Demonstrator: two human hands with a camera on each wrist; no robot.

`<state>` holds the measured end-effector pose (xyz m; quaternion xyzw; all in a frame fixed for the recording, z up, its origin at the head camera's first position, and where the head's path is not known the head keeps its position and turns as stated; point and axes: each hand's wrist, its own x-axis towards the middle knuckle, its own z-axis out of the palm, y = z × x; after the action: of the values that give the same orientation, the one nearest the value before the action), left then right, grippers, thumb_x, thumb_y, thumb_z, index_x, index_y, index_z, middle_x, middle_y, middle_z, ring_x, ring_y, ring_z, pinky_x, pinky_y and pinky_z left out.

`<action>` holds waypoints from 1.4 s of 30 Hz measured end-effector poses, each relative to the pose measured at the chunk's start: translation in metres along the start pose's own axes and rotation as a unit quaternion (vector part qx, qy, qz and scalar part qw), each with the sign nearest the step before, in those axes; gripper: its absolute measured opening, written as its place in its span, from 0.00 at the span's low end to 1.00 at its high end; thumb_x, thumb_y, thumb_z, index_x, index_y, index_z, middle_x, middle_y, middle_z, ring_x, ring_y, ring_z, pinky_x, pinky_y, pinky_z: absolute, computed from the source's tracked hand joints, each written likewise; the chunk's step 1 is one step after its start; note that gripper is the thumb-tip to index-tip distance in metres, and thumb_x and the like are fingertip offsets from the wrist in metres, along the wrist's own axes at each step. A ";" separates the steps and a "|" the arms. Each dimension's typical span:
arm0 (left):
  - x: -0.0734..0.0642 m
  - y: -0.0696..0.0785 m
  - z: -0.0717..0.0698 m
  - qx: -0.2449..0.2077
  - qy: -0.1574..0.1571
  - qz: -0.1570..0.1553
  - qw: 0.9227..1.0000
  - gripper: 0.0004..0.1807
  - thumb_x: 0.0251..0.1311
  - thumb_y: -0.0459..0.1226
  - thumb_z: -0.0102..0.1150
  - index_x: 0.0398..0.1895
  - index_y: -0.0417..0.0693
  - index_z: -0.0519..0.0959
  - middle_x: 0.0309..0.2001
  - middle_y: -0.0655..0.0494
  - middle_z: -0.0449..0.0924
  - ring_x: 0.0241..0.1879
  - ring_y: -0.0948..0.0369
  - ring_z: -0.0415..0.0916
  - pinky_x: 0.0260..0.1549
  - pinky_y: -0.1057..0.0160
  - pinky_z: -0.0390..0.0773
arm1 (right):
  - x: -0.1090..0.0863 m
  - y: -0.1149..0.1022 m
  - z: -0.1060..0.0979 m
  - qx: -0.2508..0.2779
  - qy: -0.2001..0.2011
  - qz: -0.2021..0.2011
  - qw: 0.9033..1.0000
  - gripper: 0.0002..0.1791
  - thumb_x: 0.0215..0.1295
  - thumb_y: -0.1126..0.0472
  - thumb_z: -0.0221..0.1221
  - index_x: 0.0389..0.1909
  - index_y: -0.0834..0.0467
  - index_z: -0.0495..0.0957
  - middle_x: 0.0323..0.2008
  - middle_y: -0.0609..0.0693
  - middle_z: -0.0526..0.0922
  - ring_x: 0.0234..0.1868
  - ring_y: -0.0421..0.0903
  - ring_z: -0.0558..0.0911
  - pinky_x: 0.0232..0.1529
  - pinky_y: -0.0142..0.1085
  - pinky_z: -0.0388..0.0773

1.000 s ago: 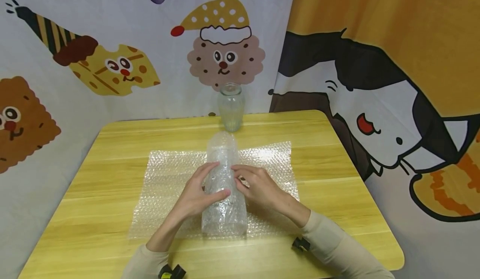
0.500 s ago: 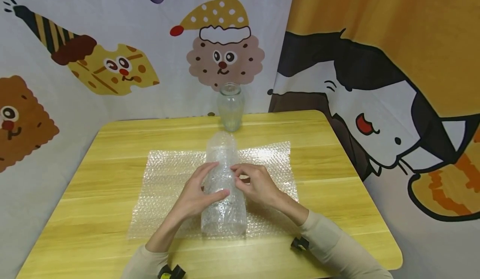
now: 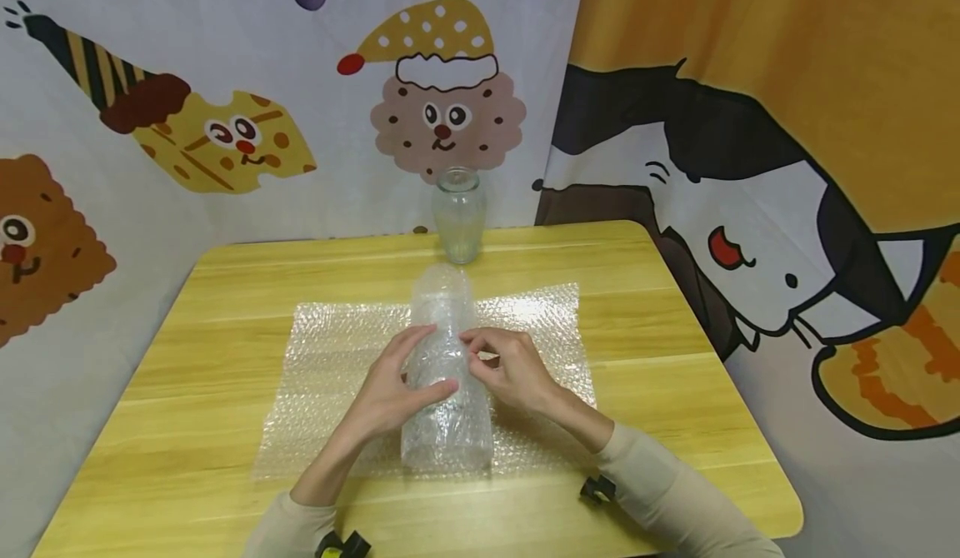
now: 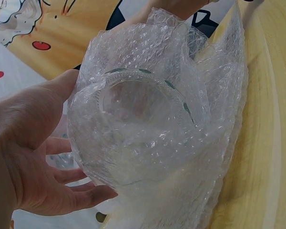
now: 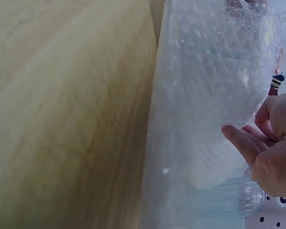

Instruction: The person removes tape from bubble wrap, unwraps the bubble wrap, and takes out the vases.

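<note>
A round glass vessel rolled in bubble wrap point(image 3: 444, 300) lies lengthwise on a flat bubble wrap sheet point(image 3: 337, 358). Its circular end point(image 4: 138, 100) shows through the clear layers in the left wrist view. Along the left side of the roll, my left hand point(image 3: 390, 396) holds it with spread, curved fingers, the thumb across the top. My right hand point(image 3: 517, 371) pinches the bubble wrap at the roll's right side between thumb and forefinger, seen also at the right of the right wrist view. The far side of the glass is hidden by the wrap.
A clear glass vase point(image 3: 459, 221) stands upright behind the roll, near the back edge of the wooden table point(image 3: 660, 333). Printed cartoon cloth point(image 3: 315, 125) hangs close behind the table. Each wrist carries a small black camera point(image 3: 597, 489).
Both hands keep their places on the wrapped roll, and the roll has not moved. Only the head view has shifted very slightly.
</note>
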<state>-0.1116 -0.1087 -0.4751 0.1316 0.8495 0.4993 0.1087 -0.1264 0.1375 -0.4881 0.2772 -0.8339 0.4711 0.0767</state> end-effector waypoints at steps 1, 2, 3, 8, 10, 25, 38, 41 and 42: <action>0.000 0.000 0.000 0.001 0.000 0.001 1.000 0.54 0.62 0.54 0.83 0.89 0.58 0.65 0.91 0.48 0.58 0.87 0.35 0.60 0.76 0.25 0.76 | 0.000 0.000 0.000 0.001 0.001 0.001 1.000 0.05 0.72 0.75 0.62 0.39 0.68 0.87 0.58 0.69 0.92 0.52 0.66 0.96 0.43 0.24 0.92; 0.000 0.000 0.000 0.001 0.000 -0.001 1.000 0.54 0.62 0.53 0.83 0.89 0.59 0.65 0.91 0.48 0.58 0.88 0.35 0.60 0.76 0.25 0.76 | 0.000 0.000 0.001 0.002 0.001 0.004 1.000 0.05 0.72 0.74 0.63 0.39 0.68 0.87 0.58 0.69 0.92 0.53 0.65 0.96 0.43 0.24 0.92; 0.000 -0.001 0.000 0.003 0.001 0.001 1.000 0.54 0.62 0.53 0.83 0.89 0.59 0.65 0.91 0.48 0.58 0.87 0.35 0.60 0.76 0.25 0.76 | 0.000 0.001 0.001 0.003 0.001 0.007 1.000 0.05 0.72 0.74 0.63 0.39 0.68 0.87 0.58 0.69 0.92 0.53 0.65 0.95 0.43 0.24 0.92; -0.001 -0.001 0.000 0.004 0.001 0.002 1.000 0.54 0.62 0.53 0.83 0.89 0.59 0.65 0.91 0.48 0.58 0.87 0.35 0.61 0.76 0.26 0.77 | -0.001 0.003 0.004 0.012 0.001 0.021 1.000 0.04 0.73 0.73 0.63 0.39 0.68 0.86 0.58 0.69 0.92 0.54 0.65 0.95 0.44 0.24 0.92; -0.001 -0.001 0.000 0.005 0.002 0.000 1.000 0.54 0.62 0.53 0.84 0.89 0.59 0.65 0.91 0.48 0.58 0.87 0.35 0.61 0.76 0.26 0.77 | -0.001 0.004 0.004 0.017 0.002 0.022 1.000 0.04 0.74 0.73 0.63 0.39 0.68 0.86 0.58 0.69 0.92 0.54 0.66 0.95 0.45 0.25 0.92; -0.002 -0.007 -0.002 0.003 -0.005 -0.009 1.000 0.54 0.63 0.56 0.82 0.90 0.62 0.64 0.92 0.49 0.55 0.88 0.35 0.59 0.77 0.26 0.76 | -0.002 0.007 -0.005 0.082 0.000 0.108 0.991 0.04 0.74 0.72 0.64 0.41 0.63 0.87 0.60 0.63 0.93 0.55 0.61 0.96 0.51 0.32 0.94; -0.001 -0.007 -0.003 -0.020 -0.009 -0.002 1.000 0.55 0.62 0.55 0.83 0.89 0.63 0.64 0.92 0.50 0.56 0.88 0.36 0.59 0.77 0.25 0.74 | -0.020 0.012 -0.032 0.024 -0.019 0.140 0.990 0.11 0.74 0.69 0.65 0.54 0.65 0.87 0.64 0.63 0.90 0.58 0.61 0.94 0.60 0.39 0.94; -0.002 -0.007 -0.004 -0.023 -0.010 -0.001 1.000 0.55 0.62 0.55 0.83 0.89 0.63 0.64 0.92 0.50 0.56 0.88 0.36 0.58 0.78 0.25 0.74 | -0.025 0.015 -0.039 0.015 -0.026 0.159 0.987 0.18 0.75 0.68 0.65 0.62 0.64 0.84 0.64 0.63 0.90 0.58 0.61 0.94 0.61 0.43 0.94; -0.002 -0.007 -0.004 -0.023 -0.010 0.000 1.000 0.54 0.62 0.55 0.83 0.89 0.63 0.64 0.92 0.50 0.56 0.88 0.36 0.58 0.78 0.25 0.74 | -0.027 0.016 -0.041 0.010 -0.028 0.166 0.986 0.20 0.75 0.68 0.65 0.65 0.63 0.84 0.64 0.62 0.90 0.58 0.60 0.94 0.61 0.43 0.94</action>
<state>-0.1123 -0.1161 -0.4794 0.1342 0.8365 0.5175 0.1205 -0.1183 0.1886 -0.4882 0.1488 -0.8653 0.4778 -0.0293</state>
